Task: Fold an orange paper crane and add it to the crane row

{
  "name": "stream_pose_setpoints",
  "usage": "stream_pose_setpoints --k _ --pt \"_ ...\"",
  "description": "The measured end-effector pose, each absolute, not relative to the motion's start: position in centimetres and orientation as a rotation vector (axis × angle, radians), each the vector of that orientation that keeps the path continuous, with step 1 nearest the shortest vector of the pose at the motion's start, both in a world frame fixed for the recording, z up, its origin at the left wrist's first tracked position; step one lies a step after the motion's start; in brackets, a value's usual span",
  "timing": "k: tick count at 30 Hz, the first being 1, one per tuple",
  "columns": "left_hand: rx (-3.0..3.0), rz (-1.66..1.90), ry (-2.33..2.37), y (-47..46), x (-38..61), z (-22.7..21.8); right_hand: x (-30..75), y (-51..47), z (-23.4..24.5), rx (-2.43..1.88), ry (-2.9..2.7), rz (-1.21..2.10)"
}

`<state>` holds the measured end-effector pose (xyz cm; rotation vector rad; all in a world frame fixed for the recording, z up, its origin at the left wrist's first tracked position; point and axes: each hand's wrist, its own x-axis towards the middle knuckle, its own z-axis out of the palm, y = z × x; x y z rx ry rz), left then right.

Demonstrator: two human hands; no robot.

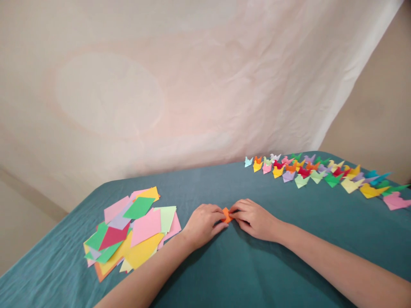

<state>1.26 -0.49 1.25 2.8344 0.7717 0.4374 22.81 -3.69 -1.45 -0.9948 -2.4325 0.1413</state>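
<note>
Craft spot indoors, room type unclear: cloth-covered bench, pale creased sheet hung behind, plain beige wall right, loose coloured paper, rows of folded paper birds.

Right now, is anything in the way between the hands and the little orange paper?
No, nothing visible: the left hand and right hand both touch the orange paper, one from each side. The loose sheets lie off left, and the folded birds stand back right.
</note>
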Motion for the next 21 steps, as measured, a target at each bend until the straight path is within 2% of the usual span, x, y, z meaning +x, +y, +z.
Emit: stream_pose_setpoints --k 9,17,21 --pt "2.697 0.592 0.799 -0.7 1.5 0.2 22.9 -3.4 -1.9 -0.982 -2.395 0.198" --pt "2.590 0.693 0.834 -0.6 1.6 -0.3 23.5 -3.3 -1.5 -0.918 -2.451 0.118" --pt "2.558 0.705 0.839 -0.6 1.6 -0.4 23.8 -3.2 -1.2 -0.915 -2.429 0.200"
